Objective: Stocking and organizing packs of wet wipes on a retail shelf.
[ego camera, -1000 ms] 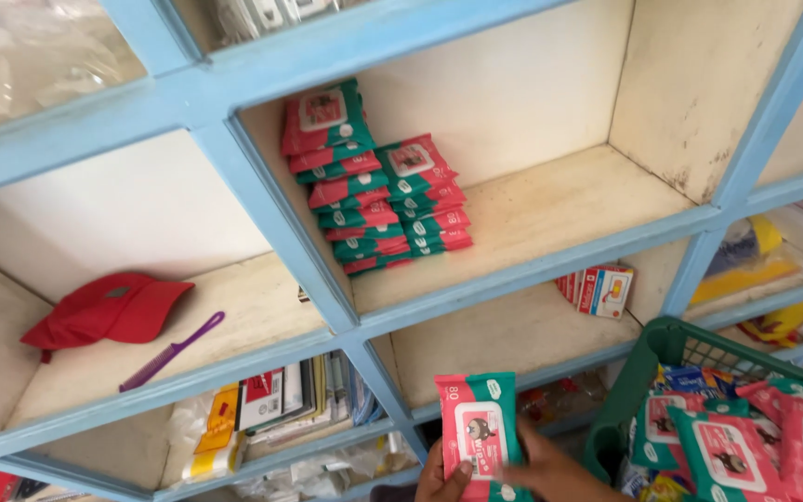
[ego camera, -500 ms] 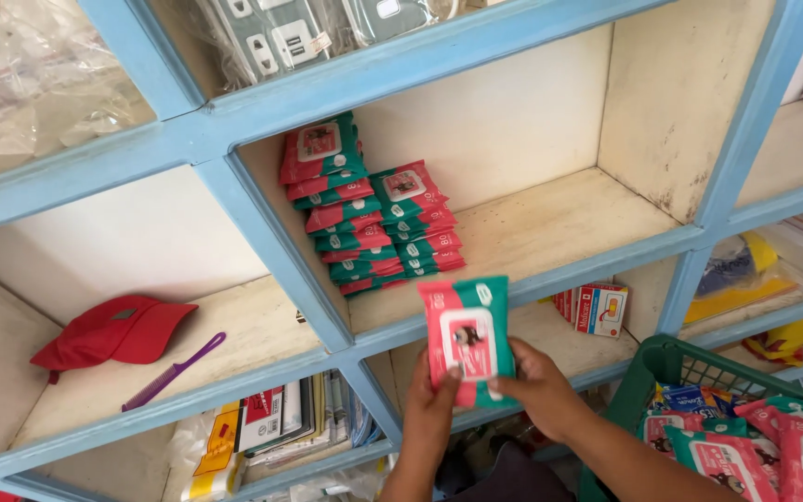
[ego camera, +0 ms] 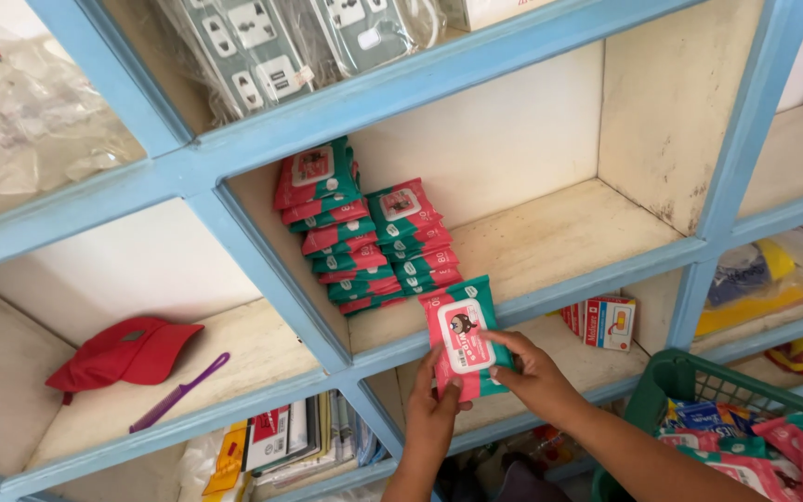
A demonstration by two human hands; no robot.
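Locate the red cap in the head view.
The red cap lies in the left cubby of the blue shelf, lower left of the view, beside a purple comb and left of the cubby with stacked wipe packs.

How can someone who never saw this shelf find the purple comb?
Start at the blue wooden shelf unit and go to the open compartment at the middle left. A red cap lies there; the purple comb lies just right of it, near the front edge, thin and long.

Both forearms were bare, with no sleeve, glove, ring or watch showing on the left hand (ego camera: 434, 409) or the right hand (ego camera: 533, 374), and fingernails short and unpainted.
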